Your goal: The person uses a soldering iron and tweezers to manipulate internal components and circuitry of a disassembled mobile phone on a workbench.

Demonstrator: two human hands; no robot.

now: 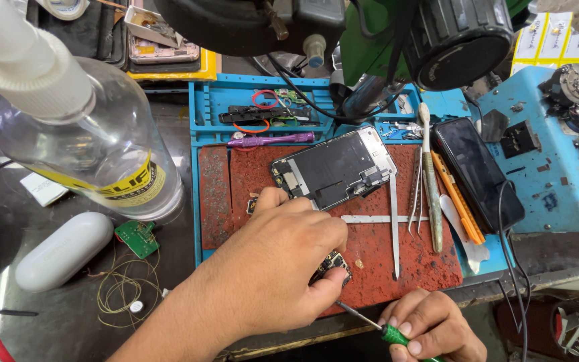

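Circuit board (333,263), small, on the red mat (383,258), pinched by left hand (283,268); right hand (430,328) closed around green-handled screwdriver (370,323), tip angled toward it. Risk: tip could slip sideways, gouging the board. Opened phone (333,167) lies just behind.

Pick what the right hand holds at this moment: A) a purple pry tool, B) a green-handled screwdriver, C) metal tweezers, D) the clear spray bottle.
B: the right hand grips a green-handled screwdriver, its tip pointing toward the small circuit board pinched by the left hand.
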